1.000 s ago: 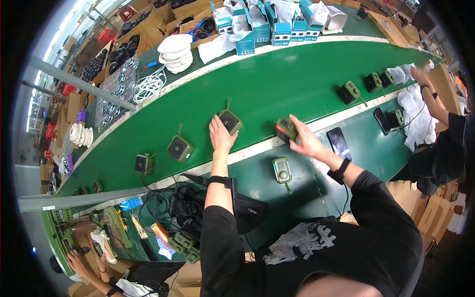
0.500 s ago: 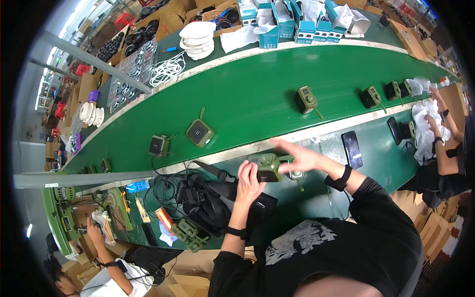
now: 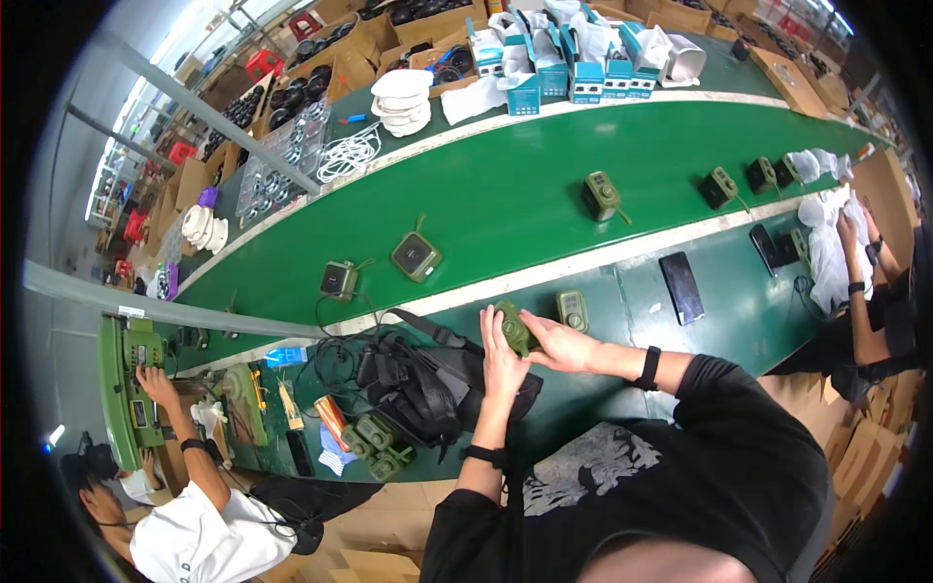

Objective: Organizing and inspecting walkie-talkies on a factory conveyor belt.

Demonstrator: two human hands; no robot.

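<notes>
Both my hands hold a small olive-green portable speaker (image 3: 512, 326) above the near table. My left hand (image 3: 501, 363) is wrapped round its left side, fingers along the edge. On the other side, my right hand (image 3: 564, 348) grips it with the thumb and fingers, partly covering it. A second green speaker (image 3: 572, 310) stands on the table just beyond my right hand. To the left of my left hand lies a black bag (image 3: 418, 389) with straps and cables.
Several speakers (image 3: 416, 257) sit on the green conveyor belt (image 3: 505, 214). A black phone (image 3: 681, 289) lies to the right. More green speakers (image 3: 374, 434) cluster at the near left. Co-workers sit at both sides. Blue boxes (image 3: 586, 82) line the far side.
My right hand, earlier spread beside the speaker, has closed on it, and the speaker has been turned. The left co-worker's hand has moved up to the green machine. The view has shifted slightly.
</notes>
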